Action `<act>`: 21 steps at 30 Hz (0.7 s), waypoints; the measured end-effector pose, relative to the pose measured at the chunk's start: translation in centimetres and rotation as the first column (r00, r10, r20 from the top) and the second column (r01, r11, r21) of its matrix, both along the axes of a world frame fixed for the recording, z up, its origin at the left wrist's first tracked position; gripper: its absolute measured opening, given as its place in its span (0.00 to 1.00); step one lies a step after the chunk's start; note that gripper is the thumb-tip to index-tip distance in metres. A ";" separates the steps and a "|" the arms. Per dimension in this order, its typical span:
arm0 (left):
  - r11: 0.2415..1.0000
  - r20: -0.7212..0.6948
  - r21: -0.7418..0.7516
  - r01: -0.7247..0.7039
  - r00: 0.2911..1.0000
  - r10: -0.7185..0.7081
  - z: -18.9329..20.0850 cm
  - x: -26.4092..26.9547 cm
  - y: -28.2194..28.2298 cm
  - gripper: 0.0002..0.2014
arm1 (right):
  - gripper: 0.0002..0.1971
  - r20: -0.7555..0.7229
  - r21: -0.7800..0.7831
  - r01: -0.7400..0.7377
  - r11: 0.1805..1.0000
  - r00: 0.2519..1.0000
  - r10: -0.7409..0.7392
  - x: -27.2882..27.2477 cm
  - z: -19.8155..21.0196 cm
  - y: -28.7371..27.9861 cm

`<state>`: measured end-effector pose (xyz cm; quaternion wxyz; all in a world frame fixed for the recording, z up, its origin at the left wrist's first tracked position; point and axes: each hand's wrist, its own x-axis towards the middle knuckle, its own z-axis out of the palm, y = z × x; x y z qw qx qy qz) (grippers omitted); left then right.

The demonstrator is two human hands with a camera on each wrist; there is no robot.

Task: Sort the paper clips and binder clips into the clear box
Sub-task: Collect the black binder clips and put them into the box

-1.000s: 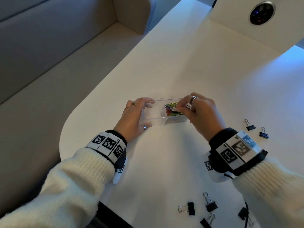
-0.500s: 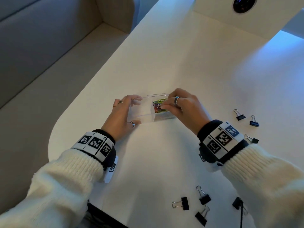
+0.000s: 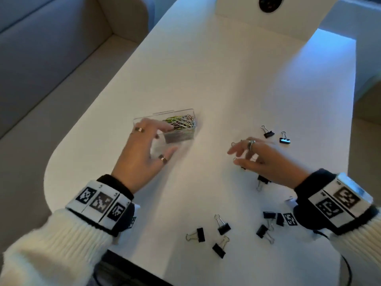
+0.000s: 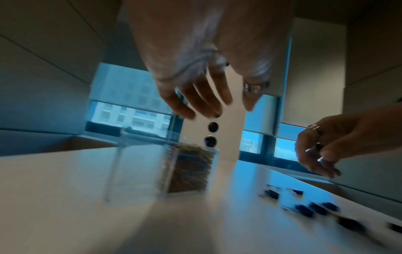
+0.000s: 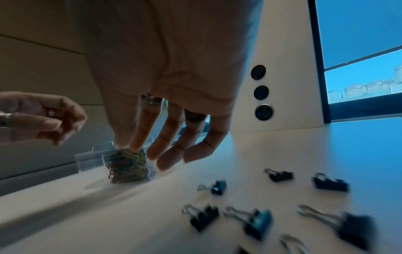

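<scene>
A clear box stands on the white table; its right compartment is full of coloured paper clips. My left hand hovers over the left compartment with fingers loosely spread; the blurred left wrist view shows the fingers above the box. My right hand is open, holds nothing and sits to the right of the box, over black binder clips. Two binder clips lie beyond it, and several more lie near the front edge. The right wrist view shows spread fingers above those clips.
A white upright panel with round sockets closes the table's far end. The table's rounded left edge drops toward a beige bench. A black cable runs off the front right corner.
My right hand has left the box, opened and moved right over the binder clips. My left hand has loosened from the box's left end. The camera has tilted.
</scene>
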<state>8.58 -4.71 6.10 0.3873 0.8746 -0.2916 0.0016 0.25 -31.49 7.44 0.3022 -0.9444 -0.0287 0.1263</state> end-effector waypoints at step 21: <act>0.896 -0.622 0.306 0.322 0.780 -0.068 -3.6 -10.5 -5.8 0.12 | 0.22 -0.203 -0.325 -0.265 0.908 0.957 0.207 -11.9 -4.6 -2.4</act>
